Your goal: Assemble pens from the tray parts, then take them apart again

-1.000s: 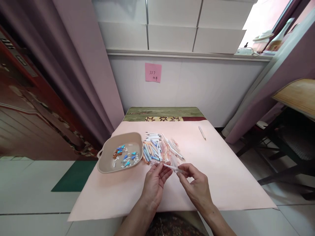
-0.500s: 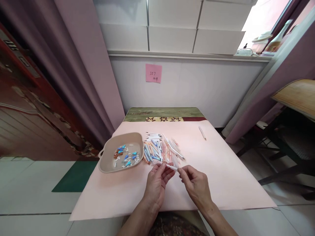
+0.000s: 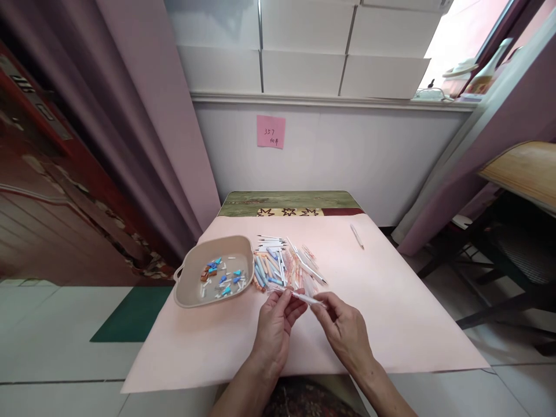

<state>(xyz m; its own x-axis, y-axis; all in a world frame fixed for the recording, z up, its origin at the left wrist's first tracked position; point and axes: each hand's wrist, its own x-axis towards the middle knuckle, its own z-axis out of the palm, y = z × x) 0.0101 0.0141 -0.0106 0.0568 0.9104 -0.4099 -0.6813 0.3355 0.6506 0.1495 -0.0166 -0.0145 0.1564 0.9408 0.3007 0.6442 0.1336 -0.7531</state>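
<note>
Between my two hands is a slim, whitish see-through pen (image 3: 305, 298), lying nearly level above the near part of the table. My left hand (image 3: 274, 330) pinches its left end between thumb and fingers. At the right end, the fingertips of my right hand (image 3: 345, 324) are closed on it; they hide part of that end. Just beyond my hands lies a pile of clear pen barrels (image 3: 299, 267). To its left are blue and orange pen parts (image 3: 266, 267), with white refills (image 3: 271, 243) behind them.
A beige basin (image 3: 191, 298) on the left holds small blue, brown and white pieces. One pen (image 3: 357, 236) lies apart at the back right of the pink-covered table (image 3: 391, 324). A pink note (image 3: 271, 132) is stuck on the wall, and a dark chair (image 3: 508, 249) stands to the right.
My right hand has shifted slightly, its fingers now drawn further over the right end of the pen. My left hand keeps its hold in about the same place.
</note>
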